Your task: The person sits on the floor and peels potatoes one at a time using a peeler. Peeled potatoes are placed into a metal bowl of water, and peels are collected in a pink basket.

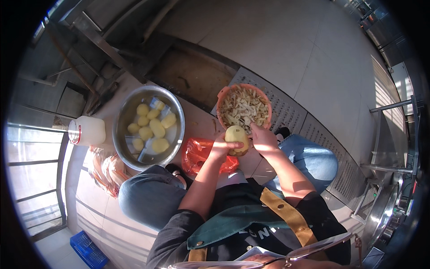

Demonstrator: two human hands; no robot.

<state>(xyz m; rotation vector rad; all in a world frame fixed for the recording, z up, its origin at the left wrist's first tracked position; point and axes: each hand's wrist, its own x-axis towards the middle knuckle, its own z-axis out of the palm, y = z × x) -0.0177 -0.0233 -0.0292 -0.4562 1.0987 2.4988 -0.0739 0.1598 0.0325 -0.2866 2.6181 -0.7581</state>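
Note:
My left hand (223, 146) is closed around a mostly peeled potato (236, 135), its thumb across the side; some skin shows at the lower end. Just right of it, my right hand (263, 138) has its fingers curled near the rim of an orange plastic basin; whatever it may grip is too small to make out. That basin (220, 97) is heaped with potato peelings (245, 105). To the left stands a round metal basin (181, 116) of water with several peeled potatoes (157, 127). A red plastic bag (198, 153) lies open below my left hand.
A white plastic jug (92, 130) and a crumpled plastic bag (104, 168) are left of the metal basin. A broom (104, 97) leans behind. A floor channel (195, 75) and perforated metal grating (289, 111) run beyond. A blue plastic basket (88, 249) lies at lower left.

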